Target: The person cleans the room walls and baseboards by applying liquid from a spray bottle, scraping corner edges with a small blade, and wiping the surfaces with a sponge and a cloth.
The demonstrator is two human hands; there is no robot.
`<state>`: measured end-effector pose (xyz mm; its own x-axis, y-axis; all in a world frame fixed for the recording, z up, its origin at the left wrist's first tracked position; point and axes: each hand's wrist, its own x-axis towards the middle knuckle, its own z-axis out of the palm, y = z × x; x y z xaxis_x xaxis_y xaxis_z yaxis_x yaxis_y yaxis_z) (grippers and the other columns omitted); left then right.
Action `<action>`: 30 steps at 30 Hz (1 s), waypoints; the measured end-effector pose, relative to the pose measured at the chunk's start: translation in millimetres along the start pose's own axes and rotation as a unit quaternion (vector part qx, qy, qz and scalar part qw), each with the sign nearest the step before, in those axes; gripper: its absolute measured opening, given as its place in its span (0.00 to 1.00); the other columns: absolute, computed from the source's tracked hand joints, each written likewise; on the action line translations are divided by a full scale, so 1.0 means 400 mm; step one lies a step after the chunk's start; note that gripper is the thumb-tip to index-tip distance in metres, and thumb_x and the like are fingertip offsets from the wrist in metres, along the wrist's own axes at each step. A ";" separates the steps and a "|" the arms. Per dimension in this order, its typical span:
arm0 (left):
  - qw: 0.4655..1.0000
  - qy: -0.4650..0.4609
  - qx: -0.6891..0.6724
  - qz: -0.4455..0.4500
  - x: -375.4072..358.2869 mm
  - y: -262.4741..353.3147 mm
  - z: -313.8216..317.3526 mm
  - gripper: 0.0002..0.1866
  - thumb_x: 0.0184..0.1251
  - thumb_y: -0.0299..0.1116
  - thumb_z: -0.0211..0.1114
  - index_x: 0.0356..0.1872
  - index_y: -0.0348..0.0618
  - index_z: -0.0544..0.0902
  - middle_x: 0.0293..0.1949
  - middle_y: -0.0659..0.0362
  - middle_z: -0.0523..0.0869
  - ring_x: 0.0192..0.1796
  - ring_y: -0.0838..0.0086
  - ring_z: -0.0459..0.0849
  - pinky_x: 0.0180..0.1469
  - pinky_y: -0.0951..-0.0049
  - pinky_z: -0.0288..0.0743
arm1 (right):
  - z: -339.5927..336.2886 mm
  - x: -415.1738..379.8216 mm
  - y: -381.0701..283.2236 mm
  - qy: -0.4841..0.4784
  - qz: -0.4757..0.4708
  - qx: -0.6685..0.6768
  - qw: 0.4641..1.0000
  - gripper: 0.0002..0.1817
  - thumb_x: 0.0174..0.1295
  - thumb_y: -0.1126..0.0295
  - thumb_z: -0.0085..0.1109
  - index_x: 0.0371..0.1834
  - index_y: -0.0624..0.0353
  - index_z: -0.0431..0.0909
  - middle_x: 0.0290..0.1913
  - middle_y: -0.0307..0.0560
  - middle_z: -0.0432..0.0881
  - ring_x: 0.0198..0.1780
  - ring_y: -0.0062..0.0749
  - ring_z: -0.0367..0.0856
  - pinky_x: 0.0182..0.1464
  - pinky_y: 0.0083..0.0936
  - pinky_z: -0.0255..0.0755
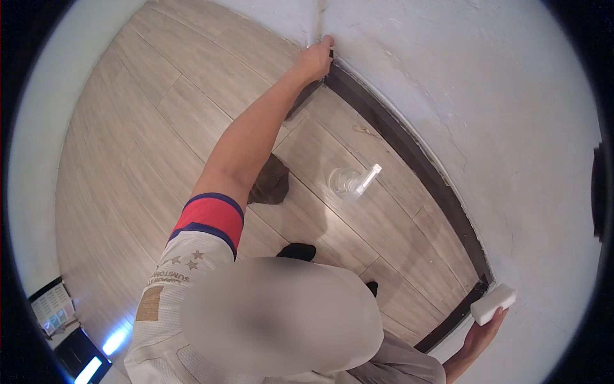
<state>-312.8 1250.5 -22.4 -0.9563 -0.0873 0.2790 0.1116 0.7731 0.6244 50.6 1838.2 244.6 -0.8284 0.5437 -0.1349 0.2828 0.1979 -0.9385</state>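
My left hand [314,61] reaches out to the far corner where the walls meet. Its fingers are curled at the end of the dark baseboard [390,125], with a small black bit showing beside them; what they grip is partly hidden. Low on the right, my right hand [484,336] holds a white sponge block [493,304] close to the wall, near another corner of the baseboard. On the floor between the hands stands a clear spray bottle [344,182] with a white spray head [369,178].
Wood-look planks cover the floor [147,128]. A brown cloth-like item [271,182] lies partly behind my left arm. Black-covered feet [297,251] show below. The white wall [499,141] has cracked, uneven paint. A dark device with a bright screen [86,368] sits at lower left.
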 end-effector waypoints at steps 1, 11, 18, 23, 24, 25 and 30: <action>1.000 -0.004 -0.005 -0.018 0.003 0.001 0.004 0.13 0.71 0.35 0.55 0.49 0.37 0.77 0.39 0.39 0.86 0.46 0.41 0.83 0.50 0.47 0.76 | -0.001 -0.001 0.000 0.001 0.002 0.002 1.000 0.40 0.70 0.50 0.54 0.79 0.58 0.50 0.72 0.52 0.62 0.71 0.41 0.63 0.70 0.41 0.59; 0.960 -0.095 -0.199 -0.170 0.029 -0.066 0.026 0.21 0.68 0.49 0.63 0.44 0.39 0.88 0.35 0.46 0.89 0.41 0.56 0.87 0.48 0.59 0.78 | -0.026 0.004 0.014 -0.016 0.007 0.024 1.000 0.40 0.72 0.50 0.54 0.79 0.57 0.50 0.73 0.50 0.62 0.72 0.39 0.62 0.71 0.42 0.57; 0.949 -0.076 -0.235 -0.197 0.018 -0.063 0.044 0.22 0.65 0.49 0.69 0.46 0.39 0.88 0.37 0.51 0.90 0.39 0.67 0.86 0.44 0.65 0.78 | -0.011 0.002 0.002 -0.028 0.009 0.022 0.999 0.40 0.71 0.49 0.54 0.79 0.56 0.51 0.72 0.50 0.63 0.72 0.39 0.62 0.71 0.41 0.57; 0.929 -0.087 -0.262 -0.245 0.019 -0.051 0.042 0.23 0.64 0.50 0.69 0.46 0.38 0.89 0.38 0.49 0.90 0.41 0.65 0.87 0.46 0.64 0.79 | -0.016 -0.003 0.007 -0.012 -0.004 0.022 1.000 0.40 0.71 0.51 0.54 0.79 0.57 0.49 0.73 0.51 0.62 0.72 0.41 0.63 0.71 0.40 0.58; 0.932 -0.089 -0.249 -0.248 0.017 -0.044 0.036 0.23 0.64 0.50 0.69 0.46 0.38 0.89 0.38 0.49 0.90 0.42 0.64 0.87 0.46 0.64 0.79 | -0.026 -0.001 0.011 -0.017 -0.006 0.025 1.000 0.40 0.71 0.51 0.53 0.79 0.57 0.50 0.73 0.51 0.63 0.72 0.41 0.63 0.70 0.41 0.58; 0.934 -0.091 -0.235 -0.251 0.015 -0.035 0.030 0.23 0.64 0.50 0.69 0.45 0.38 0.89 0.39 0.48 0.90 0.42 0.63 0.87 0.46 0.64 0.79 | -0.032 0.000 0.013 -0.021 -0.007 0.029 0.999 0.39 0.71 0.52 0.53 0.79 0.57 0.50 0.73 0.50 0.63 0.72 0.41 0.63 0.70 0.41 0.58; 0.958 -0.067 -0.190 -0.202 0.026 -0.055 0.047 0.19 0.63 0.45 0.66 0.44 0.39 0.89 0.39 0.44 0.89 0.43 0.57 0.88 0.46 0.60 0.79 | -0.024 -0.013 -0.001 -0.014 -0.003 0.031 0.999 0.40 0.71 0.51 0.54 0.79 0.57 0.50 0.73 0.51 0.63 0.73 0.41 0.62 0.71 0.41 0.58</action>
<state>-330.1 1244.4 -46.7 -0.9654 -0.2305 -0.1219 -0.2092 0.4054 0.8899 59.5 1843.2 248.6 -0.8433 0.5200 -0.1361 0.2468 0.1497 -0.9574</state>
